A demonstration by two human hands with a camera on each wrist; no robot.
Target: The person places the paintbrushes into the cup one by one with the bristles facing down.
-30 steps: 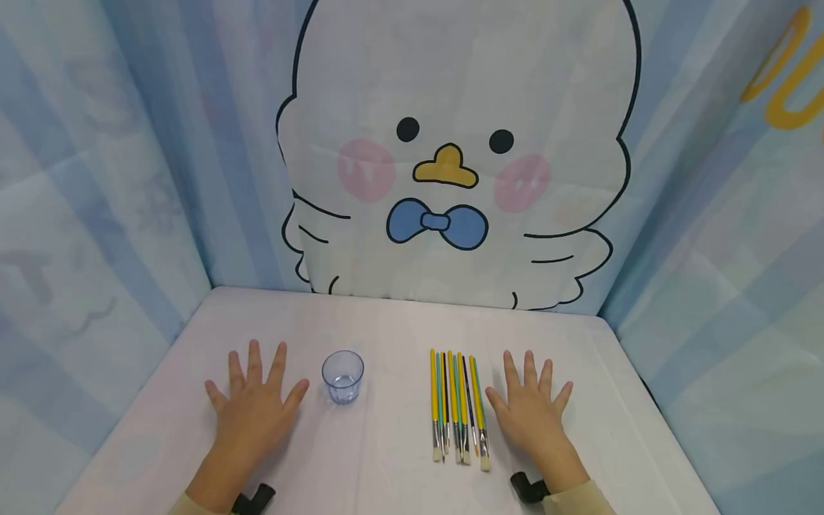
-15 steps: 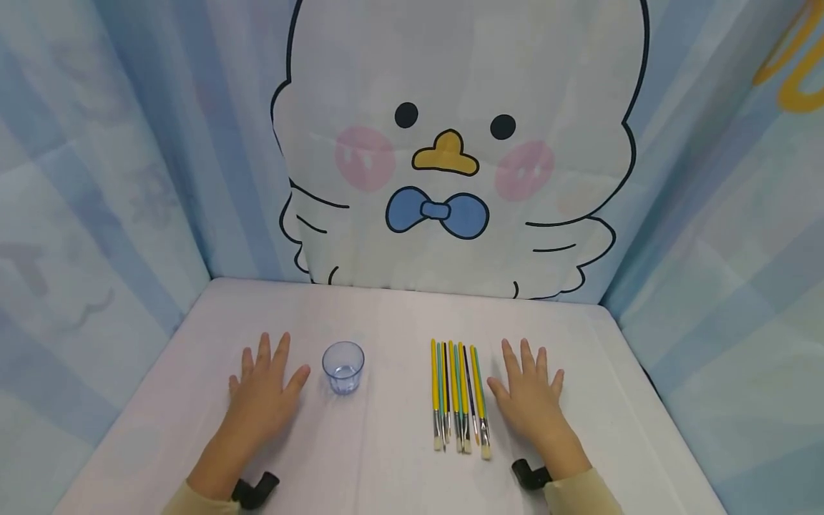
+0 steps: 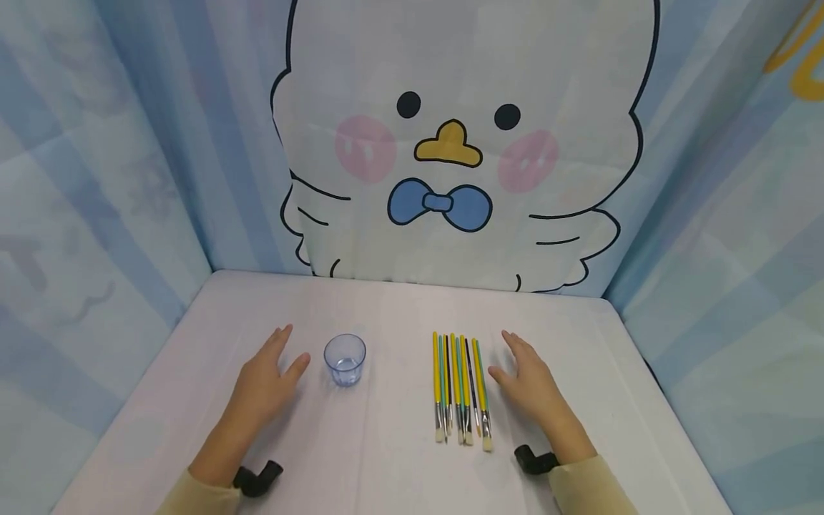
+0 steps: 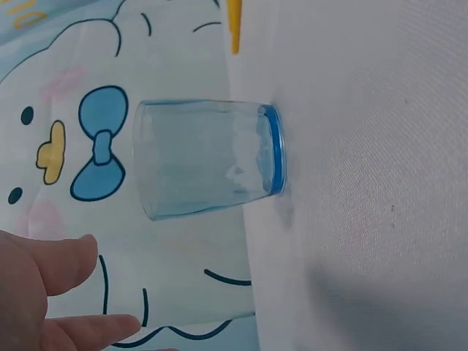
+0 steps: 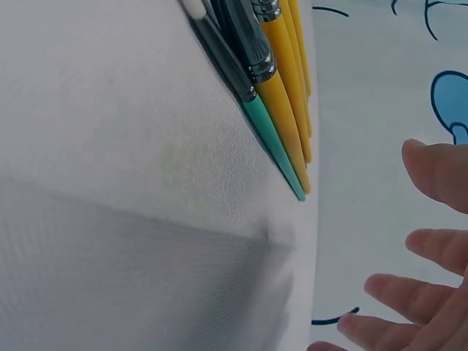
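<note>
A clear bluish glass [image 3: 345, 361] stands upright left of the table's middle. My left hand [image 3: 264, 383] is just left of it, turned on its side with thumb and fingers apart, holding nothing. In the left wrist view the same glass [image 4: 208, 157] shows in front of the thumb and a finger. Several paintbrushes [image 3: 460, 386] with yellow, teal and dark handles lie side by side, bristles toward me. Right beside them, my right hand [image 3: 531, 383] is raised on edge, fingers extended and empty. The right wrist view shows its spread fingers away from the brushes [image 5: 274, 110].
A white cloth covers the table [image 3: 386, 458]. Behind it hangs a curtain [image 3: 444, 250] with a cartoon duck, and blue striped curtains [image 3: 84, 214] close off both sides. Black wrist mounts [image 3: 257, 479] sit near the sleeves.
Both hands have turned from palm-down with spread fingers to on edge, thumbs facing inward. The head view has tilted slightly down. Glass and paintbrushes stay in place.
</note>
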